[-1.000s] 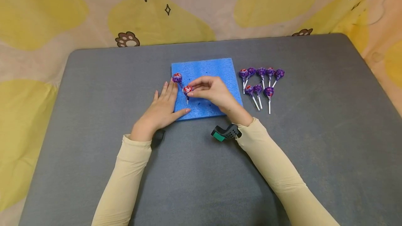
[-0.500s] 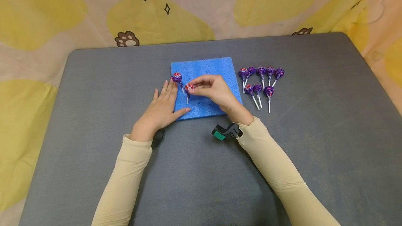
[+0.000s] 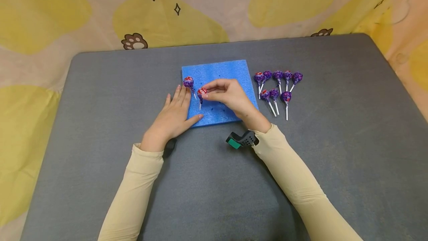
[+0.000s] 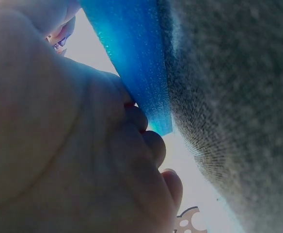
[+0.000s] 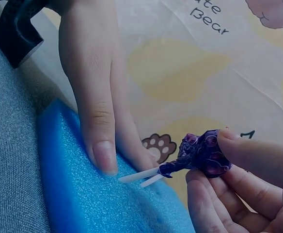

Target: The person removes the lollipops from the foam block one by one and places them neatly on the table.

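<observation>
My right hand (image 3: 230,97) pinches a lollipop (image 3: 201,92) by its purple and red wrapped head, with thumb and fingers around it. In the right wrist view the white stick (image 5: 140,175) of this lollipop points down, its tip right at the blue foam board (image 5: 98,194). Along the board's left edge lies my left hand (image 3: 172,118), fingers straight and thumb resting on the front left corner. A second lollipop (image 3: 188,82) stands tilted in the foam just beyond the left fingertips. Small dark holes dot the board. The left wrist view shows the left fingers (image 4: 153,148) against the board's side.
Several purple lollipops (image 3: 277,76) lie in two loose rows on the grey table (image 3: 334,140), right of the board. A patterned cloth (image 3: 234,6) hangs behind the table's far edge. A black device with a green patch (image 3: 239,141) is on the right wrist.
The lollipop in my right hand has shifted slightly up and to the right, its head leaning a little more to the right. My left hand stays at the board's edge.
</observation>
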A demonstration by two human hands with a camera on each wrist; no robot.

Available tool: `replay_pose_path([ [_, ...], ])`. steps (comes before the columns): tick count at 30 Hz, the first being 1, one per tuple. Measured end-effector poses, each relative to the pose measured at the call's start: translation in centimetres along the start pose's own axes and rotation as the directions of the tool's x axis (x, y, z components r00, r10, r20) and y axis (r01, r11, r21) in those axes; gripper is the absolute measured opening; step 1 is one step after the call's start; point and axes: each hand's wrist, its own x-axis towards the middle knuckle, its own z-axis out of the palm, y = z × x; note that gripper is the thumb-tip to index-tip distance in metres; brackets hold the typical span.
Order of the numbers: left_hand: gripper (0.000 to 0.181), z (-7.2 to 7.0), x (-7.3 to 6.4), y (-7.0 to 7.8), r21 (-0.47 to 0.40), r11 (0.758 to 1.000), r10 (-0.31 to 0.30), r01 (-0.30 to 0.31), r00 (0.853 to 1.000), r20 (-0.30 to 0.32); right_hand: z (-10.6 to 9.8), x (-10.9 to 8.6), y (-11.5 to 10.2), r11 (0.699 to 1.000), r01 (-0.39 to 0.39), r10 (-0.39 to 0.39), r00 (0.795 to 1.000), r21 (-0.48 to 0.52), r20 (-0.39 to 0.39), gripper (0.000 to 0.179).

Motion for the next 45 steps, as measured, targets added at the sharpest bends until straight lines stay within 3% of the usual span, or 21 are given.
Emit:
replay_pose_path([
  [6,0.088,-0.1,0.0,0.1,-0.011,1.0,0.0,0.0,1.0,0.009,-0.3,-0.1,-0.1,1.0,0.007,-0.007,1.0,0.011,-0.013,0.027],
  [20,0.088,-0.1,-0.1,-0.2,-0.01,1.0,-0.002,0.002,1.0,0.016,-2.1,-0.2,-1.1,0.982,0.021,0.002,0.993,0.189,-0.118,0.016],
  [33,0.088,0.2,0.0,-0.3,-0.012,1.0,0.002,-0.001,1.0,0.011,-3.1,-0.6,-0.8,0.975,0.029,-0.003,0.993,0.218,-0.118,0.015],
  [45,0.088,0.2,-0.1,-0.3,-0.014,1.0,-0.002,0.002,1.0,0.007,-4.9,-1.0,-0.3,0.987,0.006,0.016,0.991,0.161,-0.134,0.013],
])
